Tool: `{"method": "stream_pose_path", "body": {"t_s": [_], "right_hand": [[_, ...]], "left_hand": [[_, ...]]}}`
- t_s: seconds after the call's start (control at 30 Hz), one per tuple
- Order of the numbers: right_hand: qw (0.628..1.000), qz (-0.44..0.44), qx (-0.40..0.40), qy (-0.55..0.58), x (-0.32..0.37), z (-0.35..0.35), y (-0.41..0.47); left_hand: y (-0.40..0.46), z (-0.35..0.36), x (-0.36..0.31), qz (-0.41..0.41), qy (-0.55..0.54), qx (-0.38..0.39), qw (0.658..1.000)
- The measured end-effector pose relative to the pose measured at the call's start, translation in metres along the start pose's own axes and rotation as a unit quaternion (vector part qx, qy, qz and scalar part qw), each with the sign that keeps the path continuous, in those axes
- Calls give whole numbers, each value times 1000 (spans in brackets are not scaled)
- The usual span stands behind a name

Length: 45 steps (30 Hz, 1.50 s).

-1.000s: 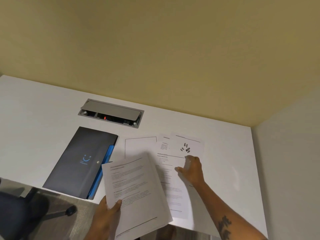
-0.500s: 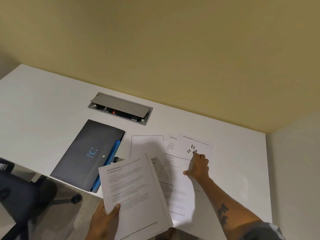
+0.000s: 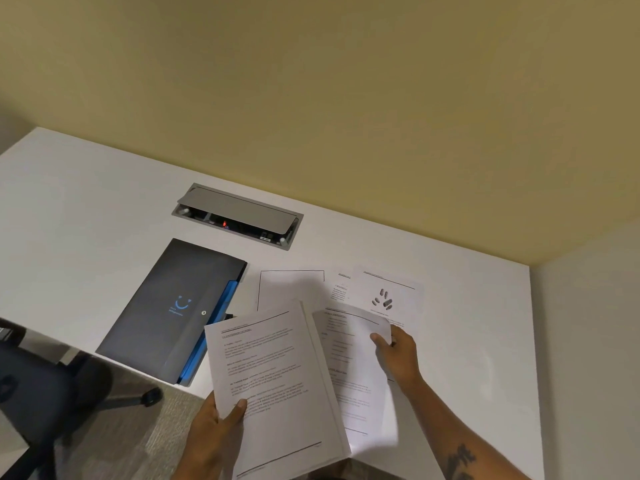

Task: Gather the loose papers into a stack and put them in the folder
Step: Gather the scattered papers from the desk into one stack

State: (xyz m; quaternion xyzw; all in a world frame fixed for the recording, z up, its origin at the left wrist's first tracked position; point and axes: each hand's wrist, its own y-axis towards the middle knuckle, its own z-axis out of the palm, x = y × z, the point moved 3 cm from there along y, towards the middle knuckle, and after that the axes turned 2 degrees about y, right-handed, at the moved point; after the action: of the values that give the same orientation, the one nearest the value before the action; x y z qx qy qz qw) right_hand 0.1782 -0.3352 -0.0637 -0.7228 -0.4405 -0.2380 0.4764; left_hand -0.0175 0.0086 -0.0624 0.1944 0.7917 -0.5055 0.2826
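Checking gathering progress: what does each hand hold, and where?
Left hand grips the paper stack at its lower left edge; right hand pinches a loose sheet at its upper right corner.

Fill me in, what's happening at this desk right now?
A person is collecting loose papers. The left hand holds a gathered stack above the desk edge, while the right hand lifts the corner of another sheet. A few pages, including one with a picture, lie on the white desk. The dark folder sits closed to the left.

1 head camera looks steeply down and forward, close over the desk (image 3: 104, 188) corner.
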Motion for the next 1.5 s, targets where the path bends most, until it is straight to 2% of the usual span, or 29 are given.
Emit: {"method": "stream_pose_path", "body": {"t_s": [0.17,0.37,0.5,0.67,0.8,0.97,1.03,1.1,1.2,1.3,1.4,1.5], "right_hand": [[997,20,2,71,-11,-5,-6],[989,32,33,139,-10,1,-11],[987,31,98,121,-3,24,-31],[954,61,225,190,5,62,-65],[948,104,246,173,-2,79,-72],[941,120,282,147,8,88,-71],[938,119,301,123,20,88,-63],[954,94,267,95,33,78,-50],[994,-16,108,-28,52,44,-18],[978,-63,15,-199,67,-1,18],[947,-33,13,-320,67,-40,47],[920,-15,79,-383,55,-56,63]], "left_hand": [[2,3,-9,2,-30,30,999],[6,-2,-22,20,-6,92,996],[4,-6,-29,24,16,140,990],[0,-7,-25,-5,3,206,979],[0,-9,-14,-32,-20,235,971],[-3,-14,-6,-32,3,204,978],[-3,-15,-3,-27,9,177,984],[-2,-18,1,-19,1,150,988],[-1,-25,10,-19,-16,120,992],[0,-30,12,-19,2,97,995],[-1,-32,10,-34,13,68,997],[2,-37,16,-32,17,58,998]]}}
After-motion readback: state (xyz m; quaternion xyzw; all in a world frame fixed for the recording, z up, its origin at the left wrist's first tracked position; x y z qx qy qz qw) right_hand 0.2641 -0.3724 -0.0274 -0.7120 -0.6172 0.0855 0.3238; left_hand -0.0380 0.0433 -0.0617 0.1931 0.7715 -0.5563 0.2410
